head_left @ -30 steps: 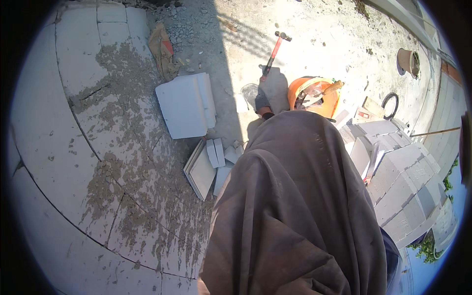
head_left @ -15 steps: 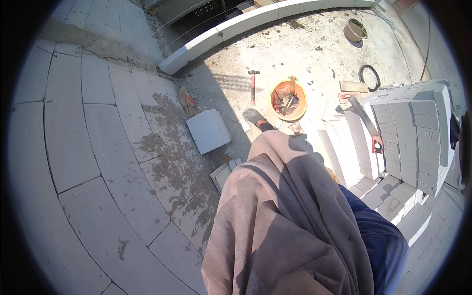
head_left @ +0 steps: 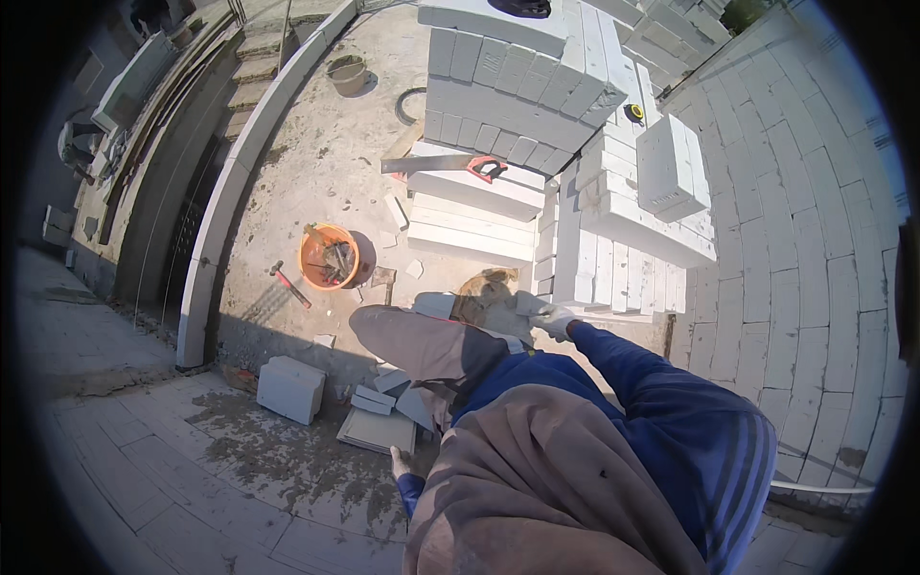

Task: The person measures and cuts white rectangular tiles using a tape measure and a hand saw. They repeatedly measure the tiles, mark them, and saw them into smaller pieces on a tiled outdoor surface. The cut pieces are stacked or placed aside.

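My right hand (head_left: 553, 322), in a pale glove, reaches out in front of me near the low stack of white blocks. Its fingers look closed beside a small grey piece (head_left: 528, 304); whether they grip it is hard to make out. Lower left, my left hand (head_left: 402, 464) hangs by the flat pale slab (head_left: 376, 429) and cut block pieces (head_left: 374, 400); its fingers are too small and partly hidden to read. A round brownish patch or container (head_left: 476, 292) lies just left of my right hand, partly covered by shadow.
An orange bucket (head_left: 309, 257) with tools stands beside a red-handled hammer (head_left: 289, 286). A handsaw (head_left: 446, 165) rests on stacked white blocks (head_left: 479, 196). A single block (head_left: 671, 168) and a tape measure (head_left: 633, 113) sit on the right stack. One white block (head_left: 291, 388) stands lower left.
My view has swung to the right, so the block stacks now lie ahead and the bucket to the left. Both my hands have come into sight.
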The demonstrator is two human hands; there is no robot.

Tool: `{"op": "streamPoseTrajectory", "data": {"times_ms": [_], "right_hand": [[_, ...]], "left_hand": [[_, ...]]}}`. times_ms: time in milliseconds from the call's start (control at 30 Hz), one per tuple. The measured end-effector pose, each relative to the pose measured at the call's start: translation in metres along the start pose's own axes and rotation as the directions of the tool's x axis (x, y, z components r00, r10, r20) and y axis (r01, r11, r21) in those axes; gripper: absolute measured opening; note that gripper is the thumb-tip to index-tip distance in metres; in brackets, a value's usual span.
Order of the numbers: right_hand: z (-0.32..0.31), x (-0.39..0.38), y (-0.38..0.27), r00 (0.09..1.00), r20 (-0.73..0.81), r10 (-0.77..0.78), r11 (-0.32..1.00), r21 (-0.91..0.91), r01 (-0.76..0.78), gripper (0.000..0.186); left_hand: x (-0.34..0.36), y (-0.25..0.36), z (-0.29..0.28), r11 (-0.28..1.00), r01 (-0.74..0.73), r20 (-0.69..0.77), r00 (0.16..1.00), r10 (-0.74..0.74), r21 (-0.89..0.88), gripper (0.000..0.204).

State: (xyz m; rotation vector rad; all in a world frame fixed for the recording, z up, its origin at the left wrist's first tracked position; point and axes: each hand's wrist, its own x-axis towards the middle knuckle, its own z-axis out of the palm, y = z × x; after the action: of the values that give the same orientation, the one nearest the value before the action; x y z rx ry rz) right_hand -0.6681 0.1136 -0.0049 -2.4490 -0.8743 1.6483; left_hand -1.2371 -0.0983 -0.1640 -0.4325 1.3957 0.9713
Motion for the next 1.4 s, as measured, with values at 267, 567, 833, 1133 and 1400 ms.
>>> {"op": "streamPoseTrajectory", "data": {"times_ms": [267, 567, 833, 1133, 1400], "right_hand": [[-0.056, -0.053, 0.044, 0.914, -0.401, -0.067, 0.998, -0.010, 0.069, 0.074], [-0.350, -0.098, -0.004, 0.308, -0.923, -0.232, 0.971, -0.200, 0.131, 0.085], [-0.527, -0.036, 0.008, 0.362, -0.929, -0.071, 0.997, -0.060, 0.040, 0.105], [-0.548, 0.044, 0.036, 0.472, -0.873, 0.121, 0.982, 0.176, 0.075, 0.111], [-0.550, 0.012, 0.030, 0.463, -0.886, -0.021, 0.983, 0.067, 0.172, 0.112]], "left_hand": [[0.028, -0.022, 0.050, 0.891, 0.163, -0.167, 0.981, -0.100, 0.425, 0.059], [0.015, 0.012, 0.081, 0.876, 0.136, -0.142, 0.987, -0.078, 0.462, 0.057], [-0.005, -0.008, 0.129, 0.986, -0.025, 0.586, 0.807, -0.078, 0.167, 0.052], [-0.112, -0.137, 0.483, 0.361, -0.626, 0.551, 0.779, 0.299, 0.691, 0.079], [-0.344, -0.332, 0.911, -0.263, -0.941, 0.964, 0.246, -0.098, 0.213, 0.105]]}}
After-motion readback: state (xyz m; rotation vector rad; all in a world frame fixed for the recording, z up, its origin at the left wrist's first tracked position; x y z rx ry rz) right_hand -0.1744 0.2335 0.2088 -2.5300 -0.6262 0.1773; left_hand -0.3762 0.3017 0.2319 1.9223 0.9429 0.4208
